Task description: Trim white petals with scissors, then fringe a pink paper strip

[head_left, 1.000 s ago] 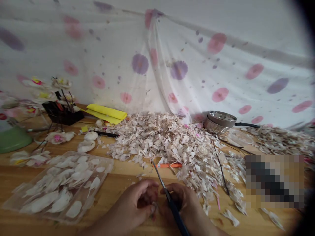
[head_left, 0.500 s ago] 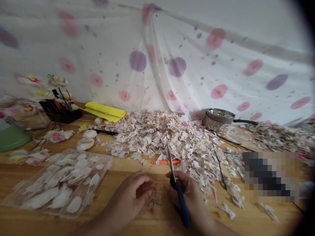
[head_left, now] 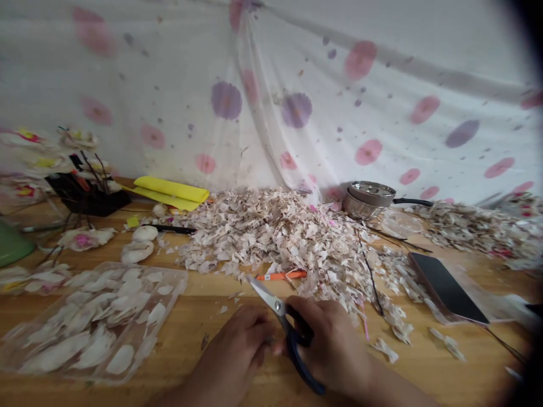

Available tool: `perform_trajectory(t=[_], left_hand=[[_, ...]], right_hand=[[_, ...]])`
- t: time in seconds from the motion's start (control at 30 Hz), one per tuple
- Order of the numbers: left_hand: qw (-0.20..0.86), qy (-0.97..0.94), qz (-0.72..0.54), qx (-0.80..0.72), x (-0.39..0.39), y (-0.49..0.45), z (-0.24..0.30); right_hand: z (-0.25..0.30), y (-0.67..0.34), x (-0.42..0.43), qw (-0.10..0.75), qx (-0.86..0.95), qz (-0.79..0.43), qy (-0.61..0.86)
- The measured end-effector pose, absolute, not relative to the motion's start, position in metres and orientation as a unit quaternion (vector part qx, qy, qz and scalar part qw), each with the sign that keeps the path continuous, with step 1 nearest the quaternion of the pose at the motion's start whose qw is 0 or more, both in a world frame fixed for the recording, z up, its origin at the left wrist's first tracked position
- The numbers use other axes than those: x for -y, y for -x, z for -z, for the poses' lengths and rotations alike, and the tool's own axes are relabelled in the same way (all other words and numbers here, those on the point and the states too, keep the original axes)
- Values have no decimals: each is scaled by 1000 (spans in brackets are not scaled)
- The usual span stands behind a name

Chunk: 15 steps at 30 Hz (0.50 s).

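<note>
Two hands: your left hand point(head_left: 240, 345) curled shut, your right hand point(head_left: 326, 345) clamped on scissors point(head_left: 269, 298), tips pointing up-left.
Tray point(head_left: 180, 278): holding white petals point(head_left: 57, 351).

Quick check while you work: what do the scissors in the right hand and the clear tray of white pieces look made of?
The blue-handled scissors in the right hand have bright, shiny blades, probably polished steel, and glossy dark blue grips, likely plastic. The clear rectangular tray looks like thin plastic: the wooden table shows through it. Its matte white petal-shaped pieces could be cloth or paper.
</note>
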<state>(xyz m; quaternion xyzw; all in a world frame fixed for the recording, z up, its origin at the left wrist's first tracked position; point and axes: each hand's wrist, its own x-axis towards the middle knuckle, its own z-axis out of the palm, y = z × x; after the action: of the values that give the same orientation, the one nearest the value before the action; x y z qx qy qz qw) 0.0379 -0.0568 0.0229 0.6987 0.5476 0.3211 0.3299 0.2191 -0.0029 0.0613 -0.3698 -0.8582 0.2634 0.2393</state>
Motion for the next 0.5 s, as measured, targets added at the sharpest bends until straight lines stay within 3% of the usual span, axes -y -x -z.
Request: perform_trajectory(t=[0.17, 0.5], left_hand=[[326, -702, -292, -562, 56, -38, -24], [315, -713, -201, -593, 56, -37, -20]], right_hand=[[-63, -219, 4, 195, 894, -164, 369], [-53, -220, -8, 228, 876, -81, 418]])
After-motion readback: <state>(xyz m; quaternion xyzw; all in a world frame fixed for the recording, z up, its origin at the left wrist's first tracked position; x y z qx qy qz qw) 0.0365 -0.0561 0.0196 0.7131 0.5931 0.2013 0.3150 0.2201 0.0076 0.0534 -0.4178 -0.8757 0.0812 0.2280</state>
